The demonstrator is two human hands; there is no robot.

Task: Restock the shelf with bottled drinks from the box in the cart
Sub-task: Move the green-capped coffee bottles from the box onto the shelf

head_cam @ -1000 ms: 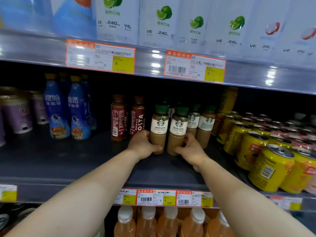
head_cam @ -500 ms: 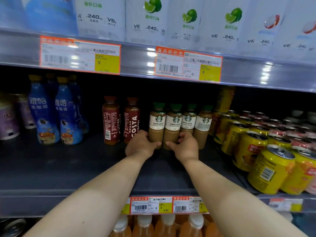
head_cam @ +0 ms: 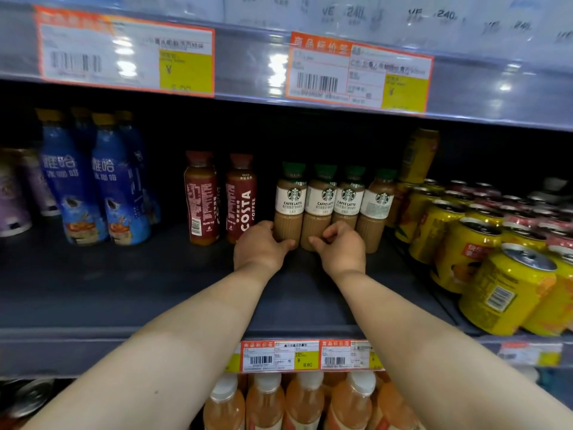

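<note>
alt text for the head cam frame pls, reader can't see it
Left hand and right hand grip the bases of two latte bottles in a row of four on a dark shelf. Costa bottles stand left of them, yellow cans right.

Two bare forearms, bare hands (head_cam: 263, 249), no sleeves
</note>
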